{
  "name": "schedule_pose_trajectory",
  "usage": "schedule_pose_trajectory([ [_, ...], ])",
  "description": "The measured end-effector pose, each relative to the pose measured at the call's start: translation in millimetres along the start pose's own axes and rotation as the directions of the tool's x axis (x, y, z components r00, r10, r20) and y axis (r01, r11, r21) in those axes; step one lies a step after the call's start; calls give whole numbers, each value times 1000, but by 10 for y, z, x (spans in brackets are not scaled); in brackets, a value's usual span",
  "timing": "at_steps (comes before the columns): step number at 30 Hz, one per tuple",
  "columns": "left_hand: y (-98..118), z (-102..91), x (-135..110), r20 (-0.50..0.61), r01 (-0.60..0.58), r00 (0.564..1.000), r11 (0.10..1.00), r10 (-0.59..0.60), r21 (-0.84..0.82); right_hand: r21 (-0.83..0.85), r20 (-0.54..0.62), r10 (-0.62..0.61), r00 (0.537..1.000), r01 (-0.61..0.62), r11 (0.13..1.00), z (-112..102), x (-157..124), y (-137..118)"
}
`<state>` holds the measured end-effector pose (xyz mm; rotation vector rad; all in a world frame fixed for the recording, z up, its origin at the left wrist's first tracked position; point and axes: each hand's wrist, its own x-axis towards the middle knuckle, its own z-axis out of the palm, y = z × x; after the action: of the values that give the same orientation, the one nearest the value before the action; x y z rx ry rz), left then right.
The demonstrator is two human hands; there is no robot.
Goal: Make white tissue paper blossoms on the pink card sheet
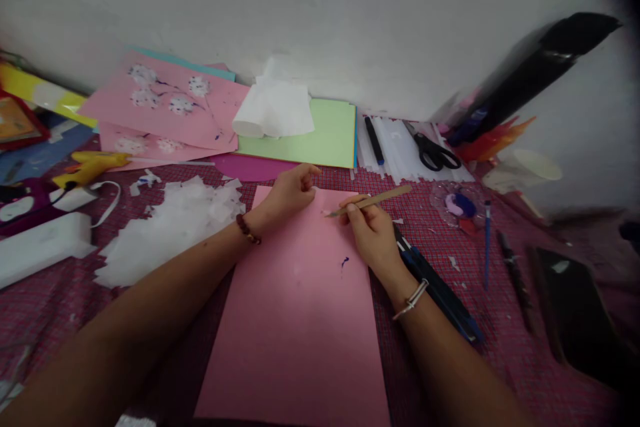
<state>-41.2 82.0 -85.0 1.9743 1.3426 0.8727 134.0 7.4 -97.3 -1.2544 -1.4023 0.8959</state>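
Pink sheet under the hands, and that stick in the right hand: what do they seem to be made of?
Pink sheet: likely matte paper or thin card; it lies flat, with straight edges and no shine. Stick, pinched in the right hand: probably bare wood, pale tan, dull and flat, though blur leaves it open.

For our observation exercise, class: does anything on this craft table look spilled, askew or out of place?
Yes. A small dark blue paint fleck marks the pink sheet just left of the right hand, which holds a wooden stick. At left, white tissue scraps lie strewn over the checked cloth.
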Motion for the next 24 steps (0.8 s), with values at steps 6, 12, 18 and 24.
schedule_pose_trajectory([
  [6, -3, -36, -4, 12, -39, 999, 997, 38, 64, -178, 5, -102, 995, 102, 979, 1, -20, -7],
  [12, 52, -68, -8, 45, 14, 999, 998, -17, 55, -238, -37, -96, 995, 85, 967, -19, -20, -18],
  [18, 55, -47, -21, 52, -4, 999, 1000, 5, -14, -266, -37, -89, 995, 76, 961, -24, -8, 21],
  [24, 138, -81, -50, 46, -74, 996, 994, 70, 86, -325, -31, -106, 994, 90, 941, -35, 3, 26],
])
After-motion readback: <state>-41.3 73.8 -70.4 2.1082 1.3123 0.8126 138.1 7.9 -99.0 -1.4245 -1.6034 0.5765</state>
